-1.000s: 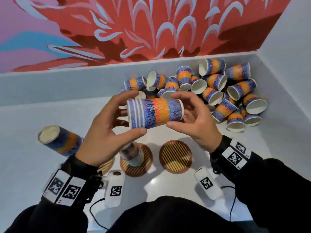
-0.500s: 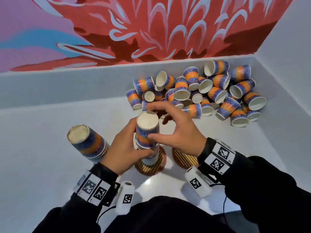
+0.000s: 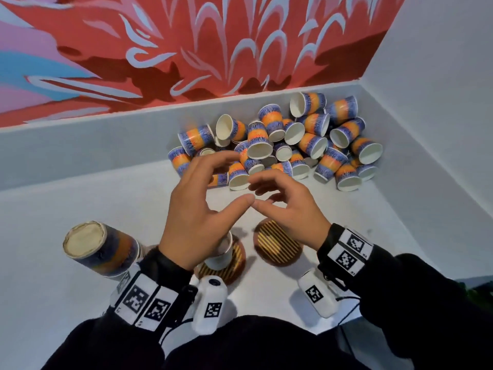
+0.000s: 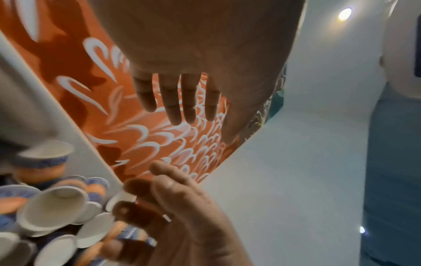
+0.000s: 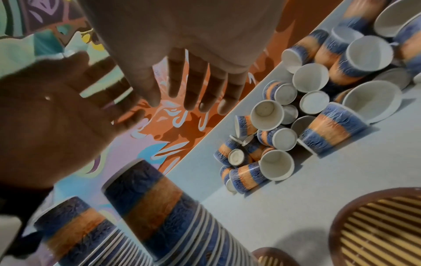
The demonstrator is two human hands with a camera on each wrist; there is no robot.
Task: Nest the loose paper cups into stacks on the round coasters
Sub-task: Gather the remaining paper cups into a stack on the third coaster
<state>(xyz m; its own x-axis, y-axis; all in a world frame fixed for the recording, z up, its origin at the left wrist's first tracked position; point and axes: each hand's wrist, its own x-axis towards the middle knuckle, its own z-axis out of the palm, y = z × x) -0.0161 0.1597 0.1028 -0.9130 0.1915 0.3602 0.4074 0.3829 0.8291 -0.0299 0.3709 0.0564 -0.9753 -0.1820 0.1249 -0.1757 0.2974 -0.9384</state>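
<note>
A: Where do the nested blue-and-orange paper cup stacks (image 5: 159, 216) stand?

B: Upside down, long axis vertical, on the round striped coasters (image 3: 278, 244) so they stay steady.

A: And each grip?

B: Left hand (image 3: 197, 222) and right hand (image 3: 288, 209) hover spread, empty, facing the loose cup heap (image 3: 280, 145) on the tabletop (image 3: 80, 209).

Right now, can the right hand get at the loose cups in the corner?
Probably yes. The right hand is open, holds nothing and hovers just short of the loose cups; nothing stands between them, and the near cups lie exposed on the tabletop.
</note>
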